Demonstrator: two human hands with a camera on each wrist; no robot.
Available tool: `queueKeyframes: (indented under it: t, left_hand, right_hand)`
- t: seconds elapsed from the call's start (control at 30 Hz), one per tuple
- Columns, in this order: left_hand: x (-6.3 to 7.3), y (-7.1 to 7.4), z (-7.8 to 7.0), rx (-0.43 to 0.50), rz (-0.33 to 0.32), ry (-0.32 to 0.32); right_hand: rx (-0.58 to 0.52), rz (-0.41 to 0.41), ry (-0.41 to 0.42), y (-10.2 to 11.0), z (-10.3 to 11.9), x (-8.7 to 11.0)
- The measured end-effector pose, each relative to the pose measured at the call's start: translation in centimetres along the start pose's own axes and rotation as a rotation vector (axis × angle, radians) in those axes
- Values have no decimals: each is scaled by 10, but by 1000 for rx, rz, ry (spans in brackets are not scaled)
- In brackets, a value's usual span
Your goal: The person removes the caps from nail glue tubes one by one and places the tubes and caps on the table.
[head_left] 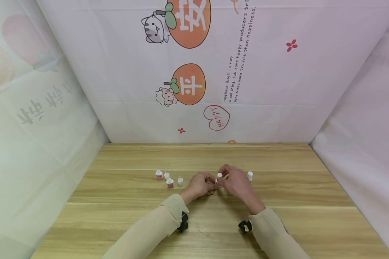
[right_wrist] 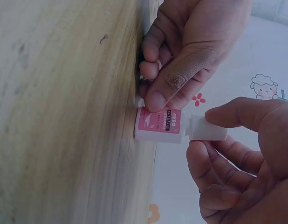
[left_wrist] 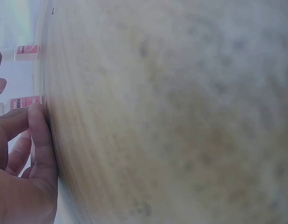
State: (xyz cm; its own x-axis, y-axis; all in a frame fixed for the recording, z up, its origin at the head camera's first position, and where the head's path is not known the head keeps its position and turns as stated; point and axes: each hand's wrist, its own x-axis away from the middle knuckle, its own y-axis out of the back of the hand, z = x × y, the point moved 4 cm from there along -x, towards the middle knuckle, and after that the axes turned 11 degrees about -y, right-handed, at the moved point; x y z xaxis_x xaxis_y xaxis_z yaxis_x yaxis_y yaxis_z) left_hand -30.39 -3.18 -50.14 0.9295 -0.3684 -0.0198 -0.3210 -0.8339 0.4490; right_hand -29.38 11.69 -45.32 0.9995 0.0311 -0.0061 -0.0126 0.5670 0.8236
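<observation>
A small white nail glue bottle (right_wrist: 159, 129) with a pink label stands upright on the wooden table in front of me. My left hand (head_left: 201, 185) grips its body low down, thumb on the label, fingertips close to the tabletop. The thumb and fingers of my right hand (head_left: 238, 182) pinch the white cap (right_wrist: 208, 129) on top. A narrow gap shows between cap and bottle shoulder in the right wrist view. Just right of my right hand is another capped bottle (head_left: 250, 175), partly hidden by it. In the left wrist view its pink label (left_wrist: 28, 49) shows.
Left of my left hand stand two bottles without their caps, one farther back (head_left: 159, 175) and one nearer (head_left: 170, 183). Two white brush caps, one (head_left: 166, 176) between them and one (head_left: 180, 181) to the right, rest brush up. Printed cloth (head_left: 262, 90) walls the table's back and sides.
</observation>
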Motion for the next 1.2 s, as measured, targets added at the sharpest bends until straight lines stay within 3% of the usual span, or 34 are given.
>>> queueKeyframes:
  t: [1.2]
  left_hand:
    - [0, 0, 0, 27, -15, 12]
  right_hand:
    - [-33, -7, 3, 5, 3, 0]
